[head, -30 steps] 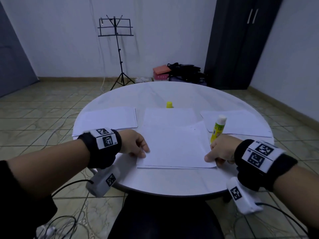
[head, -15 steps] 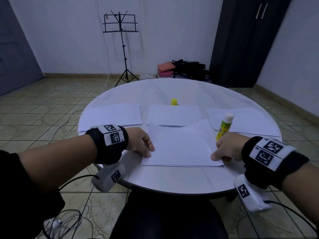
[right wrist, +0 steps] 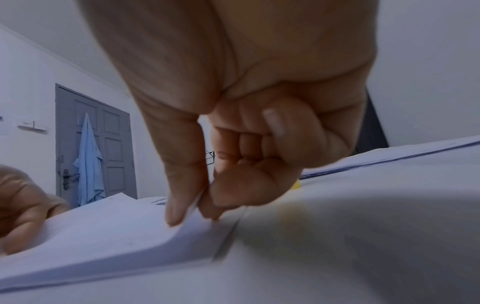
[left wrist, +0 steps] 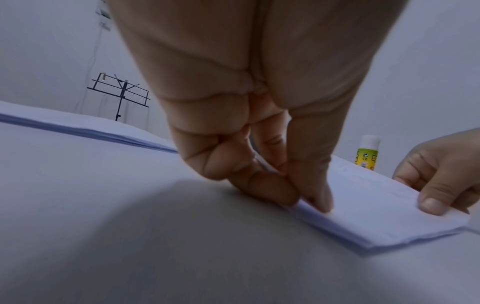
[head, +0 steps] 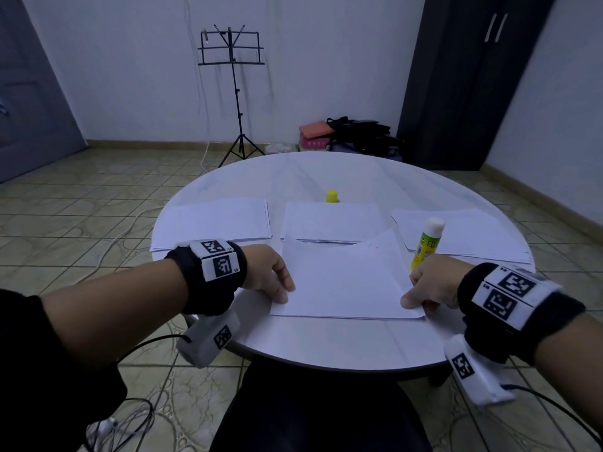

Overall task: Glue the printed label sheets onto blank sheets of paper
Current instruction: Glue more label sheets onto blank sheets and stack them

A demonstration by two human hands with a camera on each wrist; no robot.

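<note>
Head view, lower centre of frame: a sheet (head: 346, 282) lies on a thin pile at the near edge of the round table (head: 326, 344).

Left hand (head: 266, 272) is at the sheet's left edge, low in the frame. In the left wrist view the thumb and curled fingers (left wrist: 262, 185) pinch that edge of the paper; narrow grip, paper between thumb and forefinger.

Right hand (head: 430, 283) is at the sheet's right edge near its lower right corner. In the right wrist view the thumb lies on top and the curled fingers (right wrist: 241, 185) sit underneath, with the edge lifted slightly off the pile; narrow pinch on the sheet.

The sheet spans between the two grips, its far corner at right overlapping the centre stack (head: 329, 220).

Glue stick (head: 425, 244) stands upright, white cap up, just above the right hand in the frame, at the edge of the right stack (head: 466, 233). Whether the hand touches it cannot be told.

Left stack (head: 215, 223) sits at middle left of the table. A small yellow object (head: 332, 196) stands just behind the centre stack.

Background: music stand (head: 233, 93) in the upper centre, dark cabinet (head: 473, 76) at upper right.
</note>
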